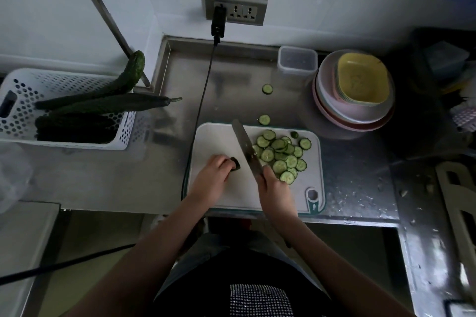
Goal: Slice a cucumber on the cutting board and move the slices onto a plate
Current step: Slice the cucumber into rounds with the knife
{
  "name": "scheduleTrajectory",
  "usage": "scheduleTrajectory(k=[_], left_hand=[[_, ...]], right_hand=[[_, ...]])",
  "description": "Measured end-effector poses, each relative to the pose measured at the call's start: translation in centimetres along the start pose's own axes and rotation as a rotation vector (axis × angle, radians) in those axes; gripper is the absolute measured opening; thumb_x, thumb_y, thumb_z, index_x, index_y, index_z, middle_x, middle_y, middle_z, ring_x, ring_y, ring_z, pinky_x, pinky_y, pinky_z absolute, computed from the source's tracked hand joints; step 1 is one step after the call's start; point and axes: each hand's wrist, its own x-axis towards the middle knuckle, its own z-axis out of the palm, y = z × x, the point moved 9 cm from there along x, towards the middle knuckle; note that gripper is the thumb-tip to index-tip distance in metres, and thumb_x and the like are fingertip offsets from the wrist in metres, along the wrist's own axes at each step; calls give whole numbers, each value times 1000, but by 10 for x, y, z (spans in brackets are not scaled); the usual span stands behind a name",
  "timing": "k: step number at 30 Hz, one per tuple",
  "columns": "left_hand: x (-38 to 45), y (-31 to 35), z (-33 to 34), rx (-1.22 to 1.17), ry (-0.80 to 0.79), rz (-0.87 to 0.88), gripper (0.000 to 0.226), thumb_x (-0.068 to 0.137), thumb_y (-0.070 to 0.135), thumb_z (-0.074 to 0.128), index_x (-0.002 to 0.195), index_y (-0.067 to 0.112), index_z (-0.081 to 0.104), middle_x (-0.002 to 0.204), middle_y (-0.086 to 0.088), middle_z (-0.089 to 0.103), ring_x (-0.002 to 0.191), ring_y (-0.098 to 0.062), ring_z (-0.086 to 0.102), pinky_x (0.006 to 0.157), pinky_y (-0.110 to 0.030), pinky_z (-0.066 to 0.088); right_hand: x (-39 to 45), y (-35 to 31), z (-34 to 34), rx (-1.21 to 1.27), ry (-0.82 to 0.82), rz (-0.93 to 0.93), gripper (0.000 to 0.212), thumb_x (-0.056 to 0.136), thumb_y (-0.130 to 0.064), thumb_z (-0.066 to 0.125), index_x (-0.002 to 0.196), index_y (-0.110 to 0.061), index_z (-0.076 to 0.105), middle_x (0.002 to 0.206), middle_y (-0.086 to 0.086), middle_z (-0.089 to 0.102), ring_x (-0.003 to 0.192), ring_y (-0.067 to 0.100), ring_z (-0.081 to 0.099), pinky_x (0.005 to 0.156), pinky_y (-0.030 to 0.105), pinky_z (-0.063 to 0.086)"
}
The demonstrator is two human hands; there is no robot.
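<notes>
On the white plastic cutting board (224, 195), the left hand (215, 174) has its grip closed on the dark green cucumber stub (235, 163). The right hand (274, 188) grips the steel kitchen knife (246, 148), its blade just right of the stub. Pale round cucumber slices (282, 157) lie heaped beyond the blade; the stacked pink plates (332, 110) sit on the steel bench (231, 80)

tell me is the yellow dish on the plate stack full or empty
Empty. The yellow dish on top of the plate stack shows only its bare inside; the cucumber slices lie on the cutting board.
</notes>
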Motion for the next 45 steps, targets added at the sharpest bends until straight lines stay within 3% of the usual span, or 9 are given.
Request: scheduleTrajectory(k=[16, 24, 28, 33, 39, 42, 45], left_hand=[[2, 3, -4, -8, 2, -9, 33, 56, -13, 77, 83, 2, 67, 84, -13, 61, 87, -18, 45, 54, -34, 56], [4, 1, -1, 24, -13, 5, 17, 66, 2, 59, 81, 2, 67, 81, -11, 62, 85, -17, 45, 53, -34, 56], [4, 5, -5, 12, 8, 18, 31, 72, 13, 40, 80, 3, 68, 82, -12, 62, 87, -16, 46, 56, -31, 56], [4, 6, -5, 17, 10, 22, 27, 73, 14, 43, 76, 5, 68, 80, -11, 62, 86, -15, 46, 57, -27, 55], [3, 4, -6, 14, 26, 12, 26, 76, 15, 43, 80, 5, 67, 84, -11, 62, 87, -16, 46, 66, -25, 46], [4, 2, -7, 25, 20, 14, 24, 78, 17, 46, 81, 7, 67, 86, -9, 62, 89, -15, 47, 58, -29, 53], [4, 5, -9, 75, 22, 32, 6, 73, 9, 64, 79, 9, 67, 84, -6, 63, 88, -15, 47, 49, -29, 53]], right_hand=[[-2, -4, 21, -142, -77, -41, 20, 101, -28, 34, 105, -10, 42, 80, 21, 63, 72, 41, 61, 61, 45, 49], [2, 0, 29, -227, -107, -53, 21, 102, -28, 33, 108, -11, 41, 84, 20, 64, 76, 41, 62, 59, 40, 44], [4, 5, 36, -203, -147, -25, 18, 101, -27, 34, 107, -11, 40, 85, 22, 64, 77, 41, 61, 60, 40, 44], [5, 10, 42, -261, -230, 19, 15, 100, -16, 31, 114, -12, 37, 97, 23, 62, 89, 42, 61, 69, 43, 46], [9, 15, 36, -257, -215, 17, 13, 101, -23, 33, 110, -14, 38, 93, 21, 63, 84, 39, 61, 65, 40, 45], [5, 30, 20, -189, -159, 90, 14, 101, -25, 33, 107, -13, 39, 83, 16, 59, 77, 36, 59, 63, 37, 43], [-2, 35, 8, -122, -116, 112, 15, 101, -25, 34, 103, -11, 40, 76, 11, 52, 72, 33, 54, 61, 36, 40]])
